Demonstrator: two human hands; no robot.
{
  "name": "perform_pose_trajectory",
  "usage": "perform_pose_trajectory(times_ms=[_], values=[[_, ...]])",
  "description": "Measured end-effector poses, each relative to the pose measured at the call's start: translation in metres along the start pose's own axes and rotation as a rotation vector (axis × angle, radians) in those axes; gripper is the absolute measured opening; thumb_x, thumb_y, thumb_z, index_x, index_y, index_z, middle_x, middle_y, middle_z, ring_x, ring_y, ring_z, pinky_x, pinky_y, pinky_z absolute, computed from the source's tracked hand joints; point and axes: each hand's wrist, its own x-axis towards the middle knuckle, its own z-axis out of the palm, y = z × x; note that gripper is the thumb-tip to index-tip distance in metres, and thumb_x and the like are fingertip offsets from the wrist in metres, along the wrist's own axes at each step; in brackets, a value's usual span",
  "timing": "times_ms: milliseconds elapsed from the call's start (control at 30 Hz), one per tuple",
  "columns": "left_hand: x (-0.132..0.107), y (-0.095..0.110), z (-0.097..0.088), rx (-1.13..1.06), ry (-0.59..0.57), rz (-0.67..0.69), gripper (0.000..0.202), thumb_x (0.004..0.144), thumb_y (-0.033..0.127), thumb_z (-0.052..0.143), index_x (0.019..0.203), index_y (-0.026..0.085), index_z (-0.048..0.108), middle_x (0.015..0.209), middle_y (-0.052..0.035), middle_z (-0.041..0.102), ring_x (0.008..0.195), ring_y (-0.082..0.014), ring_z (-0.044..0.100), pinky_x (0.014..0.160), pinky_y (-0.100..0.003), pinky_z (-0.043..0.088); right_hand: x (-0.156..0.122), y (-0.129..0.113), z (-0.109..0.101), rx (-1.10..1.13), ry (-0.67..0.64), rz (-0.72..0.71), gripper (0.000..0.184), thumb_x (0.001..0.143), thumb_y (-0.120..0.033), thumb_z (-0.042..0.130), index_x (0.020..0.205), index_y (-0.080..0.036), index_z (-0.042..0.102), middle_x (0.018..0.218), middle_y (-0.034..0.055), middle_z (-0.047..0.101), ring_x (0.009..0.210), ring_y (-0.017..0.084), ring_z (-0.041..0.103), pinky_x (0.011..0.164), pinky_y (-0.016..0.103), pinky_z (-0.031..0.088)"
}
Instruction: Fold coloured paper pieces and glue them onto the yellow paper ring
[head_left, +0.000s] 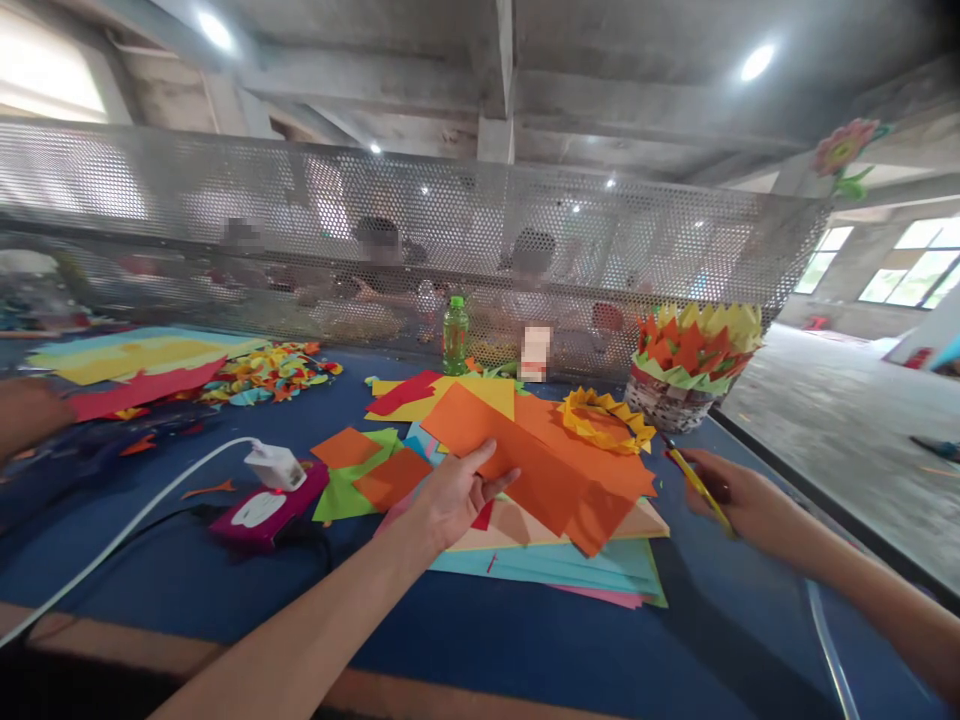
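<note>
My left hand (pixel 457 490) pinches an orange paper strip (pixel 510 455) between thumb and fingers, tilted over a stack of coloured sheets (pixel 570 570). More orange paper (pixel 600 515) lies under and beside the strip. To the right, my right hand (pixel 720 490) is closed on a slim yellow tool (pixel 697 480) with a dark tip; whether it is a pencil or a craft knife I cannot tell. The tip points toward a ring of folded yellow paper (pixel 607 420) on the sheets, apart from it.
A paper-trimmed basket (pixel 667 400) stands back right and a green bottle (pixel 454 338) at the back. Left are a magenta power block with a white plug (pixel 274 468), its cables, paper scraps (pixel 270 375) and another person's hand (pixel 26 415). A perforated metal screen (pixel 420 240) closes the far side.
</note>
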Motion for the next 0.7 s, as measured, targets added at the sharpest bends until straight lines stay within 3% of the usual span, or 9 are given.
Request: perform_pose_trajectory(times_ms=[67,167,333,533,700], values=[[0.001,0.002,0.000,0.001,0.015,0.001,0.008,0.090,0.007,0.063,0.092,0.013,0.068,0.101,-0.0060,0.074,0.080,-0.0154,0.073,0.071,-0.027,0.066,0.013,-0.021,0.012,0.156,-0.073,-0.021,0.062,0.077,-0.056,0.065,0.127,-0.019,0.060,0.093,0.0082,0.075,0.082,0.024,0.071,0.069,0.034,0.058],[0.003,0.006,0.000,-0.001,0.040,0.023,0.009,0.090,0.007,0.062,0.089,0.014,0.067,0.099,-0.0049,0.074,0.080,-0.0152,0.072,0.071,-0.028,0.066,0.033,-0.051,0.033,0.330,-0.125,-0.020,0.067,0.078,-0.060,0.065,0.130,-0.019,0.058,0.097,0.0095,0.074,0.084,0.024,0.071,0.076,0.037,0.059],[0.005,0.014,0.000,-0.009,0.072,0.064,0.010,0.088,0.005,0.064,0.092,0.014,0.066,0.094,-0.0044,0.074,0.078,-0.0148,0.072,0.074,-0.030,0.066,0.049,-0.082,0.065,0.463,-0.192,0.056,0.059,0.079,-0.063,0.066,0.117,-0.019,0.064,0.075,0.0019,0.066,0.054,0.012,0.059,0.048,0.025,0.049],[0.005,0.019,0.001,-0.011,0.065,0.074,0.011,0.087,0.005,0.065,0.092,0.015,0.067,0.095,-0.0039,0.073,0.077,-0.0146,0.072,0.073,-0.030,0.066,0.036,-0.079,0.080,0.524,-0.299,0.101,0.060,0.084,-0.070,0.057,0.114,-0.018,0.061,0.058,-0.0073,0.047,0.039,0.005,0.036,0.037,0.020,0.033],[0.005,0.020,-0.001,-0.005,0.053,0.082,0.008,0.086,0.005,0.068,0.086,0.014,0.067,0.094,-0.0032,0.073,0.076,-0.0136,0.072,0.074,-0.029,0.065,0.033,-0.069,0.080,0.514,-0.276,0.007,0.056,0.086,-0.068,0.056,0.114,-0.020,0.056,0.067,-0.0057,0.046,0.052,0.007,0.040,0.049,0.022,0.039]])
